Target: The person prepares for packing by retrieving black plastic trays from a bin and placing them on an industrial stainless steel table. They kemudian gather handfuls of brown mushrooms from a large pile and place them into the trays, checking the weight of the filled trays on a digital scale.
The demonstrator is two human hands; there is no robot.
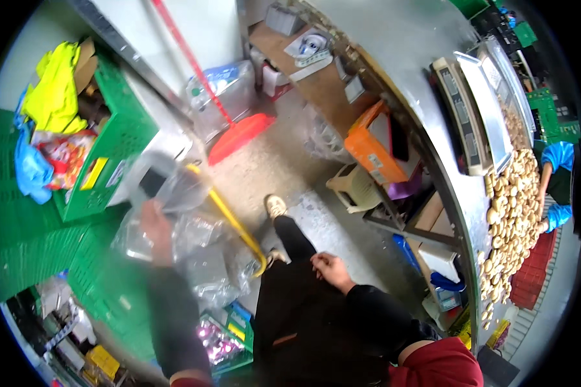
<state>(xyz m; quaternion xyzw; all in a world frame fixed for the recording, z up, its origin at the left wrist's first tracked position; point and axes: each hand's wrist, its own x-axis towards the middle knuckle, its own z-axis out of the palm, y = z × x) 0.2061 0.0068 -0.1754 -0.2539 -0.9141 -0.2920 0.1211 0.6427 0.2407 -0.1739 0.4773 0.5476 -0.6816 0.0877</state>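
Observation:
On the left, my left hand (156,232) reaches to a crumpled clear plastic bag (190,233). Motion smears its fingers, so I cannot make out whether they grip the plastic. A dark square patch (152,183) shows in the blurred film just above that hand. My right hand (332,271) hangs before my black apron (303,322), its fingers curled in and nothing visible in them. Beside the plastic, a bent yellow bar (232,222) runs down toward my feet.
A green crate (126,138) with a yellow garment stands left. A red broom (239,134) leans ahead. On the right, a steel table (426,84) bears a weighing scale (461,116) and a heap of beige, rounded pieces (513,213); a blue-sleeved person (558,155) works there. An orange box (376,145) sits below.

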